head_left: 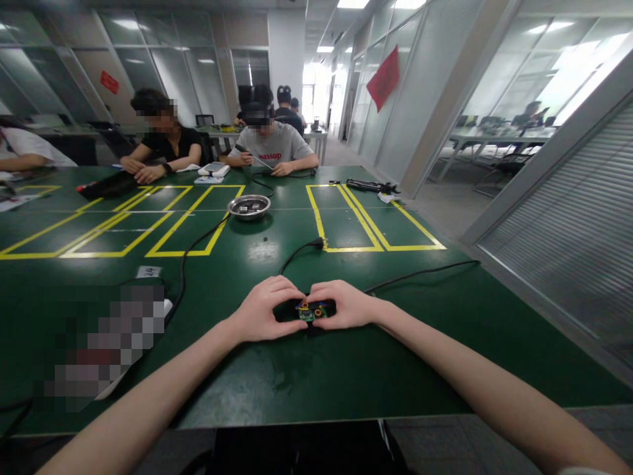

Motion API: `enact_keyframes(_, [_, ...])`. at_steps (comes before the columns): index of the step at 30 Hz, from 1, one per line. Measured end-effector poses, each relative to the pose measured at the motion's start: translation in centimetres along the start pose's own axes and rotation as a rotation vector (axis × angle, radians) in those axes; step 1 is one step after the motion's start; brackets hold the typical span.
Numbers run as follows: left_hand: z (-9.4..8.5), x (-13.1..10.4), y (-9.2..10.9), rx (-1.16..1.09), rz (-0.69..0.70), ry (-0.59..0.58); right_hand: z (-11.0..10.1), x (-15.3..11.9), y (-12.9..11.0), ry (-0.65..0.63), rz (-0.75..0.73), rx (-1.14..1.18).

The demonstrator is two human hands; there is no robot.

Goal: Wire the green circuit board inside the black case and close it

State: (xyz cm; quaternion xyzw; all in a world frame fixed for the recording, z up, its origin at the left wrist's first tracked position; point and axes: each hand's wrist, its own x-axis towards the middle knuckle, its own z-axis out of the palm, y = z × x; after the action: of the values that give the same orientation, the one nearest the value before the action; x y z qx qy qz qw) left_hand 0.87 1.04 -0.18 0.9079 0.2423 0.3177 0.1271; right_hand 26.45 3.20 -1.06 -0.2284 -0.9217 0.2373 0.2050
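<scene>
Head view, from my remote station: a small green circuit board point(306, 317) sits between the two hands near the middle of the bench point(395, 396), toward its near side; whether it rests on the surface or is held just above it, I cannot tell. The left hand point(267, 309) and right hand point(350, 305) are narrowed around it, thumbs at the near edge and fingers curled over the far side. I judge the board light and stiff, with little risk of slipping, but fragile at its raised copper-coloured coils point(318, 313); I would grip it by the bare edges and keep pressure off the components. Its component face is turned up toward the camera, and its long axis appears to run left to right, roughly parallel to the near bench edge. Dark material surrounds it, too shaded for me to separate housing from shadow. Beyond the hands, a black cable point(295, 252) ends in a plug point(319, 243).
</scene>
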Motion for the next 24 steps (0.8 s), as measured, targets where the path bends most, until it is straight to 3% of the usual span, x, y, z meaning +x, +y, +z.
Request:
enact_keyframes(4, [0.4, 0.0, 0.2, 0.056, -0.024, -0.076, 0.7, 0.4, -0.7, 0.059, -0.026, 0.049])
enact_keyframes(16, [0.2, -0.2, -0.7, 0.167, -0.178, -0.147, 0.4, 0.0, 1.0, 0.294, 0.026, 0.090])
enact_keyframes(24, [0.6, -0.8, -1.4, 0.115, -0.203, -0.151, 0.1, -0.3, 1.1, 0.217, 0.046, 0.117])
